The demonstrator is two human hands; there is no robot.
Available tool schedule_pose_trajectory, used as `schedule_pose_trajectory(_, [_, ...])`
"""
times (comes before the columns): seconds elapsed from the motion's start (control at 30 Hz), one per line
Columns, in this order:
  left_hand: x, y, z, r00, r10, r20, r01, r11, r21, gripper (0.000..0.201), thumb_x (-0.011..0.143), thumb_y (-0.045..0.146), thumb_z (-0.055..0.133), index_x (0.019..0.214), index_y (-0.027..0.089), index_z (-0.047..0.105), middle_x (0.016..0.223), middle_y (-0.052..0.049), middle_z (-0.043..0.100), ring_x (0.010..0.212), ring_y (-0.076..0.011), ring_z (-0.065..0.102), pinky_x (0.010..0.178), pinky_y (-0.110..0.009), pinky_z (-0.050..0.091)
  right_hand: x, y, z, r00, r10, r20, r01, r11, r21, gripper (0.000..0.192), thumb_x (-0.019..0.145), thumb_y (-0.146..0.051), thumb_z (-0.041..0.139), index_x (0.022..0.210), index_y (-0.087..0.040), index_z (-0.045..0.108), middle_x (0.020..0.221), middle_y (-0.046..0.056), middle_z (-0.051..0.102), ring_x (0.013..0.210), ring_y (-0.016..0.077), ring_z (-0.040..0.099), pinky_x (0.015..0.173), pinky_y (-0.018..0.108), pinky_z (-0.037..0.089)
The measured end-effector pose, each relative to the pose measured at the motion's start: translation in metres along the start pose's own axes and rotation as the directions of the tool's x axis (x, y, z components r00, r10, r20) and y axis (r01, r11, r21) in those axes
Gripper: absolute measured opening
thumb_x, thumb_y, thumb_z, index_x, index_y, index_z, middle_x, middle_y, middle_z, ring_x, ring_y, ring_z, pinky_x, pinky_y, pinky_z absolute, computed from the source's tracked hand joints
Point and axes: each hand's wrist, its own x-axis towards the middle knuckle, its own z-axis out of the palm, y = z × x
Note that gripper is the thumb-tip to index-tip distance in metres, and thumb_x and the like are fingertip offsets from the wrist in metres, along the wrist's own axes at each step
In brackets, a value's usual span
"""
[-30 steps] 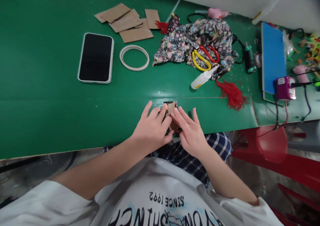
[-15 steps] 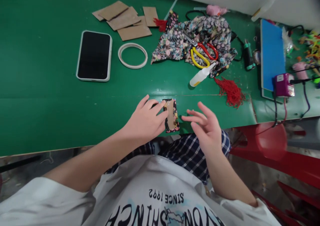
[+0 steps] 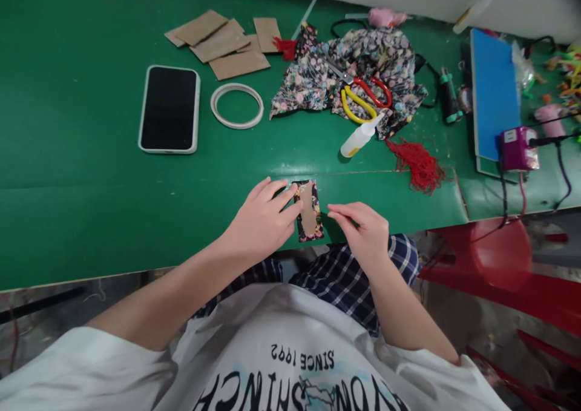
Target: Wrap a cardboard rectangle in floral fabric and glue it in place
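Note:
A small cardboard piece (image 3: 309,217) lies near the table's front edge, with black floral fabric folded over its borders. My left hand (image 3: 265,217) lies flat and open, its fingertips touching the piece's left side and top corner. Just right of the piece, and apart from it, is my right hand (image 3: 363,232). Its thumb and fingers are pressed together in a pinch, and anything between them is too small to make out. Beyond the hands stand a white glue bottle (image 3: 358,140) lying on its side and scissors (image 3: 358,96) with one red and one yellow handle.
Floral fabric (image 3: 304,84) lies under the scissors, near a red tassel (image 3: 418,166). A phone (image 3: 169,109), a tape roll (image 3: 236,124) and several cardboard pieces (image 3: 240,65) are at the back left. At right are a blue board (image 3: 494,96), a purple box (image 3: 518,149) and cables.
My right hand's fingers were spread apart and have now come together in a pinch. My left hand stays on the fabric-edged cardboard. The camera view has shifted slightly.

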Motion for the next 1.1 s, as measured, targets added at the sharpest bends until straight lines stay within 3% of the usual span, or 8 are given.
schedule_pose_trajectory(0.13, [-0.004, 0.004, 0.002, 1.000, -0.006, 0.024, 0.006, 1.000, 0.004, 0.034, 0.089, 0.034, 0.044, 0.111, 0.013, 0.060, 0.127, -0.014, 0.054, 0.123, -0.0318, 0.042, 0.103, -0.053, 0.033, 0.004, 0.001, 0.007, 0.979, -0.185, 0.091, 0.198, 0.966, -0.169, 0.019, 0.084, -0.027, 0.056, 0.094, -0.021, 0.071, 0.075, 0.003, 0.067, 0.069, 0.0131, 0.058, 0.065, 0.028, 0.051])
schedule_pose_trajectory(0.33, [-0.003, 0.004, -0.001, 0.998, 0.004, 0.059, -0.005, 1.000, 0.024, 0.048, 0.089, 0.050, 0.041, 0.113, 0.012, 0.060, 0.127, -0.015, 0.054, 0.125, -0.0324, 0.041, 0.105, -0.052, 0.030, 0.005, 0.001, 0.016, 0.953, -0.225, 0.202, 0.272, 0.930, -0.246, 0.019, 0.086, -0.028, 0.053, 0.094, -0.023, 0.070, 0.079, 0.003, 0.065, 0.073, 0.0141, 0.055, 0.066, 0.028, 0.048])
schedule_pose_trajectory(0.5, [0.002, -0.003, -0.006, 0.998, -0.025, 0.050, 0.029, 0.995, -0.092, 0.040, 0.091, 0.042, 0.041, 0.110, 0.015, 0.063, 0.123, -0.010, 0.058, 0.123, -0.0304, 0.043, 0.104, -0.052, 0.032, 0.011, -0.001, 0.017, 0.962, -0.183, 0.201, 0.221, 0.957, -0.189, 0.019, 0.086, -0.027, 0.051, 0.085, -0.022, 0.069, 0.078, 0.003, 0.064, 0.075, 0.0144, 0.056, 0.069, 0.028, 0.048])
schedule_pose_trajectory(0.67, [0.008, -0.012, -0.007, 0.996, -0.078, 0.034, 0.084, 0.964, -0.251, 0.035, 0.093, 0.032, 0.038, 0.096, 0.016, 0.069, 0.116, -0.007, 0.063, 0.118, -0.0250, 0.048, 0.101, -0.047, 0.038, 0.019, 0.001, 0.018, 0.972, -0.101, 0.213, 0.130, 0.983, -0.130, 0.017, 0.085, -0.029, 0.053, 0.088, -0.021, 0.068, 0.085, 0.005, 0.065, 0.081, 0.0146, 0.059, 0.074, 0.028, 0.049])
schedule_pose_trajectory(0.8, [0.014, -0.017, -0.007, 0.984, -0.179, 0.019, 0.170, 0.888, -0.428, 0.040, 0.095, 0.030, 0.032, 0.093, 0.016, 0.069, 0.108, -0.005, 0.067, 0.110, -0.0191, 0.055, 0.098, -0.040, 0.042, 0.022, 0.000, 0.020, 0.971, -0.086, 0.222, 0.121, 0.982, -0.148, 0.016, 0.085, -0.027, 0.054, 0.085, -0.021, 0.068, 0.081, 0.004, 0.063, 0.079, 0.0144, 0.058, 0.071, 0.028, 0.048])
schedule_pose_trajectory(0.9, [0.017, -0.020, -0.009, 0.956, -0.287, 0.054, 0.270, 0.796, -0.542, 0.042, 0.095, 0.032, 0.029, 0.090, 0.019, 0.069, 0.103, -0.001, 0.069, 0.107, -0.0163, 0.057, 0.097, -0.036, 0.043, 0.024, -0.001, 0.019, 0.978, -0.052, 0.202, 0.066, 0.996, -0.063, 0.011, 0.083, -0.024, 0.056, 0.083, -0.021, 0.067, 0.081, 0.002, 0.064, 0.077, 0.0131, 0.059, 0.070, 0.026, 0.048])
schedule_pose_trajectory(1.0, [0.019, -0.022, -0.012, 0.928, -0.357, 0.105, 0.348, 0.735, -0.582, 0.045, 0.095, 0.035, 0.026, 0.092, 0.020, 0.068, 0.105, -0.001, 0.068, 0.108, -0.0165, 0.056, 0.097, -0.035, 0.043, 0.028, -0.001, 0.017, 0.988, 0.009, 0.151, -0.011, 1.000, 0.012, 0.005, 0.080, -0.023, 0.060, 0.080, -0.021, 0.065, 0.077, 0.000, 0.064, 0.072, 0.0119, 0.059, 0.064, 0.025, 0.048])
schedule_pose_trajectory(1.1, [0.019, -0.022, -0.013, 0.917, -0.384, 0.106, 0.373, 0.735, -0.566, 0.045, 0.096, 0.038, 0.025, 0.099, 0.020, 0.066, 0.106, -0.002, 0.067, 0.105, -0.0172, 0.058, 0.093, -0.034, 0.045, 0.032, 0.001, 0.017, 0.992, 0.055, 0.111, -0.056, 0.998, 0.009, 0.004, 0.077, -0.023, 0.063, 0.081, -0.022, 0.063, 0.078, 0.000, 0.065, 0.071, 0.0120, 0.059, 0.061, 0.025, 0.049])
